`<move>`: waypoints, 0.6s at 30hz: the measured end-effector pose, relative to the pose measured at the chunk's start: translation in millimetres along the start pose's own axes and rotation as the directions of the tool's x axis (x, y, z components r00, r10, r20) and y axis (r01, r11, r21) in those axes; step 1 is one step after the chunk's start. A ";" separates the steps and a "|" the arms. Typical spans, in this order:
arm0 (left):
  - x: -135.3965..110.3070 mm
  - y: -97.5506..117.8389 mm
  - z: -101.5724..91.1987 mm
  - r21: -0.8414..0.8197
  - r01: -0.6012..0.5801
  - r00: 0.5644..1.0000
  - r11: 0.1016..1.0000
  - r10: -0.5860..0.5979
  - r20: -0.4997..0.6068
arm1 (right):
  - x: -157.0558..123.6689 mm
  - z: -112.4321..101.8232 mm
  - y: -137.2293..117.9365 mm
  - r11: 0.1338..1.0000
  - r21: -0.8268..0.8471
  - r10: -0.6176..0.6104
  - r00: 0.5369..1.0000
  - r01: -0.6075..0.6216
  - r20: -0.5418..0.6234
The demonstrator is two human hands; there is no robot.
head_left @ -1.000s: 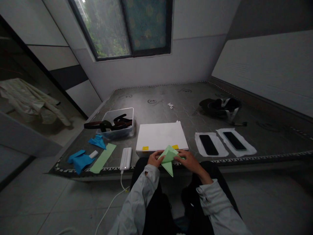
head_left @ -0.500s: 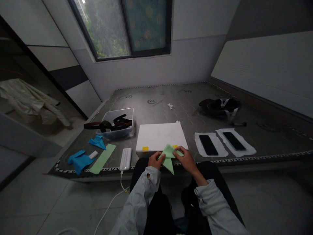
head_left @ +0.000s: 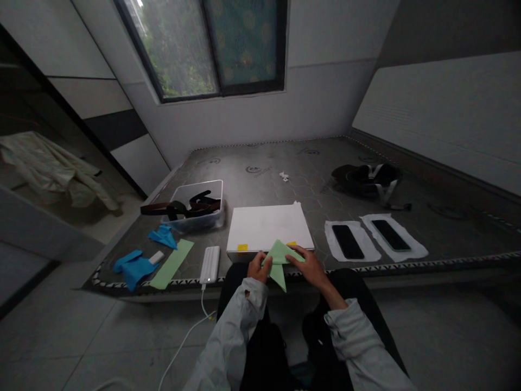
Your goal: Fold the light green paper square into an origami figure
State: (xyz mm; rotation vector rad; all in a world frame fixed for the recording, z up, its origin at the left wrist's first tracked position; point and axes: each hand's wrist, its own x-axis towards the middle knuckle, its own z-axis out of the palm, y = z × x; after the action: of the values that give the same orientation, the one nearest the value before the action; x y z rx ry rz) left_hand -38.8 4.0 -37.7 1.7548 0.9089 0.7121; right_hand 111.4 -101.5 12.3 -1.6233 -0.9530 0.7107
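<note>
A folded sheet of pale green paper with a pointed lower tip is held in my lap, just in front of a white board. My left hand grips its left side. My right hand presses its fingers on the upper right flap. Two yellow tape pieces mark the board's near edge, and one of them is partly hidden behind the paper.
On the grey mattress lie a white power bank with its cable, a green paper strip, blue folded papers, a clear box of belts, several phones on white sheets, and a black bag.
My right hand has slid left across the green paper's upper flap, and the paper now lies a little flatter. The other objects have not moved.
</note>
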 end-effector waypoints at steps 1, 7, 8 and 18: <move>-0.5 0.9 -0.2 -0.012 -0.002 1.000 1.000 0.002 -0.004 | 0.2 -0.4 1.2 1.000 -0.014 -0.008 1.000 0.008 0.006; -1.3 3.6 -2.6 -0.067 -0.031 0.999 0.997 0.031 -0.010 | 2.8 1.0 8.3 1.000 0.020 -0.008 1.000 0.007 0.019; -1.3 3.5 -3.0 -0.068 -0.040 0.999 0.997 0.039 -0.012 | 3.3 1.4 8.6 0.999 0.038 -0.004 1.000 0.003 0.026; -1.6 1.1 -2.2 0.026 -0.089 0.996 0.996 0.089 -0.025 | 4.3 6.2 8.2 1.000 0.014 0.014 1.000 -0.014 -0.005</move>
State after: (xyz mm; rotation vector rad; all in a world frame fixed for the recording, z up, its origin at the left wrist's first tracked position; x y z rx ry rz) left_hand -41.2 3.5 -36.0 1.8205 0.8649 0.7864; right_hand 110.3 -95.6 2.8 -1.6203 -0.9313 0.7209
